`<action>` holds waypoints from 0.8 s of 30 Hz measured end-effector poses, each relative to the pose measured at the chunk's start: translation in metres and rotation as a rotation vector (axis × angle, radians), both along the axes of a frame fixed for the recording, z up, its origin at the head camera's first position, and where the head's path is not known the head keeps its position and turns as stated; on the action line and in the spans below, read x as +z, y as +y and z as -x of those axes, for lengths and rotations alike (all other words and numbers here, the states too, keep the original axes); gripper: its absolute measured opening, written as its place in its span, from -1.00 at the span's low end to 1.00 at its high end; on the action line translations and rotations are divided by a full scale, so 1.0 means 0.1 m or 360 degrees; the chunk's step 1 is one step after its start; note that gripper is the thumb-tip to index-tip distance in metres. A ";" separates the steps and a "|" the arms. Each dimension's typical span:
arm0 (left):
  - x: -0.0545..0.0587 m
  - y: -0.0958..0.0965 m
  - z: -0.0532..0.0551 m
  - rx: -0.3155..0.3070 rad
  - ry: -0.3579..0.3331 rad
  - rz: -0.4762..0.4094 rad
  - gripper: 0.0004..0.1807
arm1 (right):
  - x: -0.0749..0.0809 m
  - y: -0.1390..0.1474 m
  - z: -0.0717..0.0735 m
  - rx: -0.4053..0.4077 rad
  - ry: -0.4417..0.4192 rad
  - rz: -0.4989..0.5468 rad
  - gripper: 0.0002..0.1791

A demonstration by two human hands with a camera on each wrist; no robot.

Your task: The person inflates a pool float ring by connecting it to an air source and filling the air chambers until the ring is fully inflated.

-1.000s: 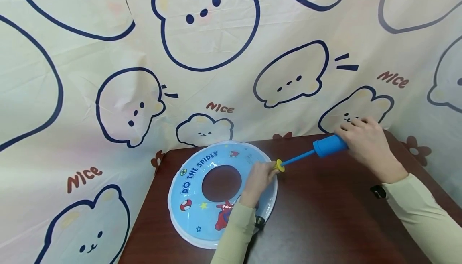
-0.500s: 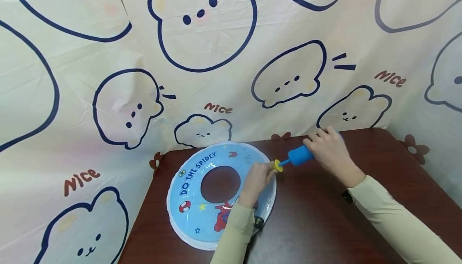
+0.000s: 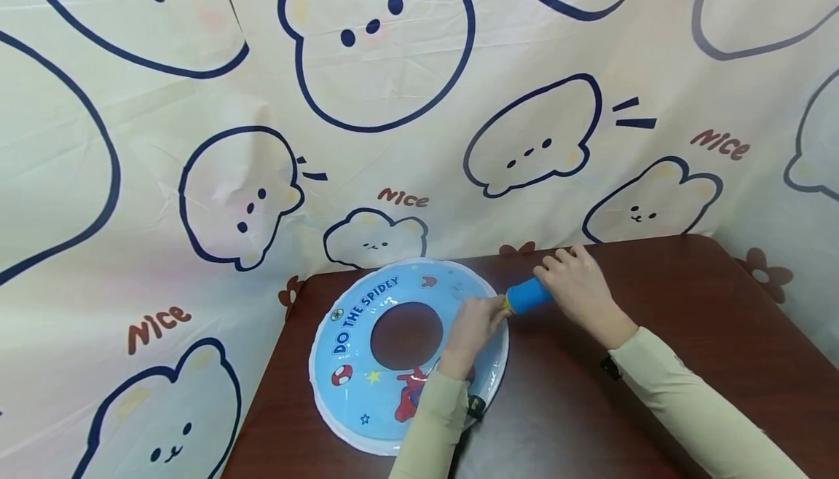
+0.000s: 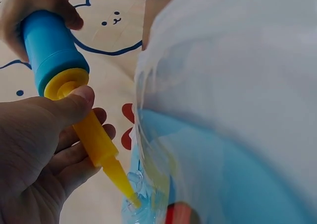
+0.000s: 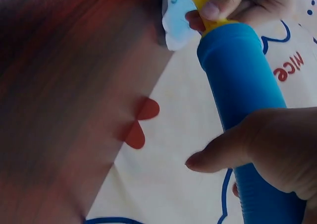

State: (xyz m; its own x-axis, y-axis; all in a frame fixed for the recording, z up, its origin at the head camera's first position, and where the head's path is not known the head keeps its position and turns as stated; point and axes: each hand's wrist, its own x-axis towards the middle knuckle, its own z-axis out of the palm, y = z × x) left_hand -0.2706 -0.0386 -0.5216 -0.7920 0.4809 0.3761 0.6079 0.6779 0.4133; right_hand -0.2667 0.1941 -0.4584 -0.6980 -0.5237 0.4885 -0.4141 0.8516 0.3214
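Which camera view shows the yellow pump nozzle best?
The left wrist view: nearly the whole nozzle shows, though the left hand covers part. The head view shows only a sliver; the right wrist view cuts off its tip.

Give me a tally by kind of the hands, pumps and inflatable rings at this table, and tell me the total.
Hands: 2, the left hand and the right hand
Pumps: 1, the blue and yellow hand pump
Inflatable rings: 1, the light blue ring
Total: 4
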 end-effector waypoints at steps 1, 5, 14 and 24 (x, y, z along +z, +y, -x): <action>0.00 0.01 0.00 -0.0006 -0.0003 -0.0008 -0.77 | 0.02 0.04 0.00 -0.0010 -0.0007 0.0013 -0.46; 0.02 0.02 0.00 -0.0019 0.0010 -0.0016 -0.78 | 0.20 0.26 -0.02 -0.0043 -0.0035 0.0048 -0.55; 0.03 0.02 0.01 0.0003 0.0021 0.0005 -0.81 | 0.65 0.82 -0.20 -0.0155 -0.0070 0.0062 -0.44; 0.02 0.03 0.01 0.0025 -0.0072 -0.0004 -0.79 | 0.51 0.69 -0.19 -0.0089 0.0014 0.0030 -0.41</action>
